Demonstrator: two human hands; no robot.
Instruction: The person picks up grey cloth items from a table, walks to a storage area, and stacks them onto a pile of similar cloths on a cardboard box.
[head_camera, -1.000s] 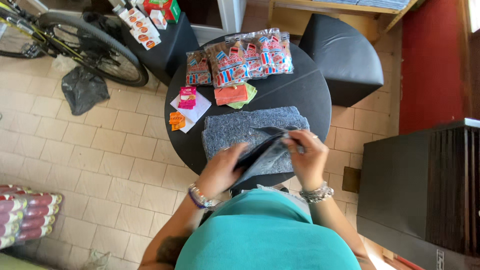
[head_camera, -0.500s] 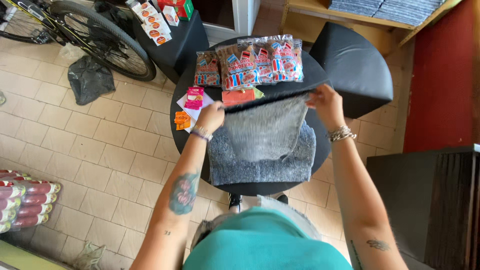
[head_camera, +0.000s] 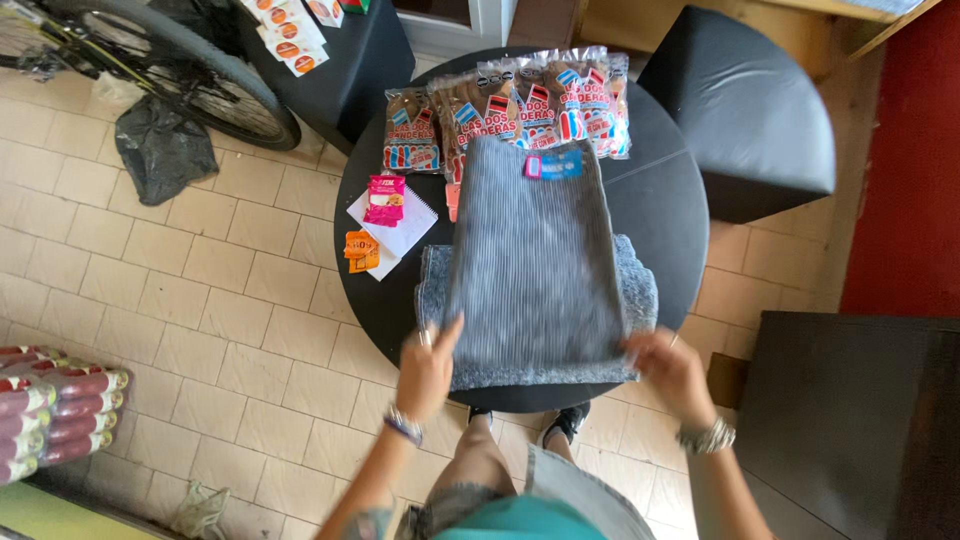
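Grey ribbed cloth (head_camera: 535, 260), one piece with a pink-and-blue tag at its far end, lies spread lengthwise on a round black table (head_camera: 660, 200), seen from the head camera looking straight down. Its near end rests over a second, fuzzier grey cloth (head_camera: 640, 285) folded beneath it, whose edges show on the left and right. The person's left hand (head_camera: 428, 368) pinches the near left corner of the ribbed cloth, thumb on top; the right hand (head_camera: 672, 368) closes on the near right corner, though motion blur there makes the exact finger hold hard to read. Each wrist carries one bracelet. Beyond the far end of the cloth lie several clear packs of snacks (head_camera: 520, 105) printed in red, white and blue, overlapping so that an exact count cannot be told; the cloth's far edge touches them. On the left of the table sit one white notepad (head_camera: 400, 228), one small pink packet (head_camera: 385, 198) on top of it, and one small orange packet (head_camera: 361, 248) just beside it. Two black stools flank the far side: one at far right (head_camera: 745, 110), one at far left (head_camera: 345, 70) bearing a few small cartons. One bicycle wheel (head_camera: 190, 75) and one black plastic bag (head_camera: 160, 150) occupy the tiled floor at far left, and a stack of red-wrapped rolls (head_camera: 55, 405) lies at the near left.
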